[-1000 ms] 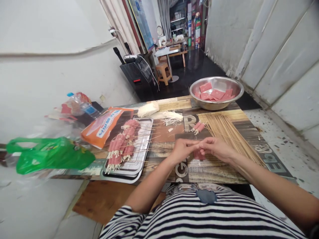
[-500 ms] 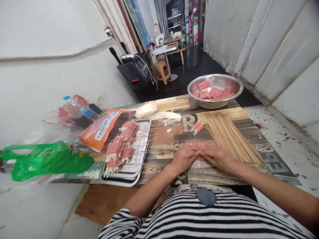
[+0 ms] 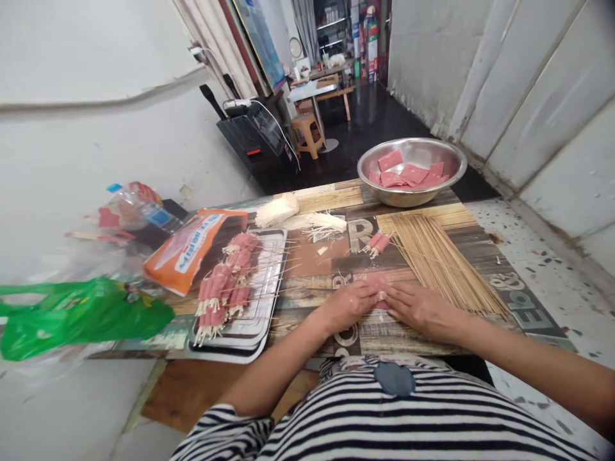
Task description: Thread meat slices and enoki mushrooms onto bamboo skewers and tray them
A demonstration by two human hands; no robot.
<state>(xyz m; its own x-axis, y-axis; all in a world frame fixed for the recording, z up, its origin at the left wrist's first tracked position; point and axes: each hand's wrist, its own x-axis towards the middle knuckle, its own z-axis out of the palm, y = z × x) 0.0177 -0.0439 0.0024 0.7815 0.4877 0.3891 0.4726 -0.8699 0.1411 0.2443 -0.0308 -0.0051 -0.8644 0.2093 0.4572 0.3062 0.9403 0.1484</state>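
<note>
Table bears meat roll, skewers and tray between white walls.

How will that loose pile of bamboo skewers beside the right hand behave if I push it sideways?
It probably scatters: the bamboo skewers lie loose and fanned on the table, not bundled. They are thin sticks, so likely very light and apt to roll. Each looks straight and stiff, though slender enough to snap if bent.

Both forearms are being held forward and angled inward. The left hand and the right hand are being held low, palms down, side by side, with fingertips being pressed together and fingers slightly curled.
</note>
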